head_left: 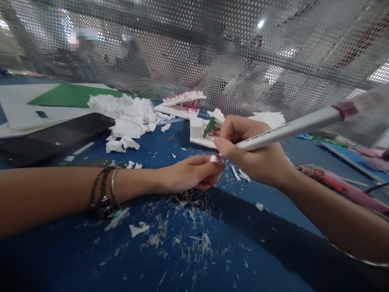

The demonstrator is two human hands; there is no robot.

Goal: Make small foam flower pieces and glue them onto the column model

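Observation:
Between the fingertips of my left hand is a small white piece with dark red colour on its edge. My right hand is closed round a white marker pen with a dark red band. The pen slants up to the right, and its tip meets or nearly meets the small piece; my fingers partly hide the contact. Just behind my right hand stands a small white model with green sticks. Farther back is a white stepped model on red and pink supports.
A black phone and crumpled white paper lie to the left, beside green sheet. White scraps litter the blue table. A pink tool lies right. A perforated metal screen rises behind, with blurred people beyond it.

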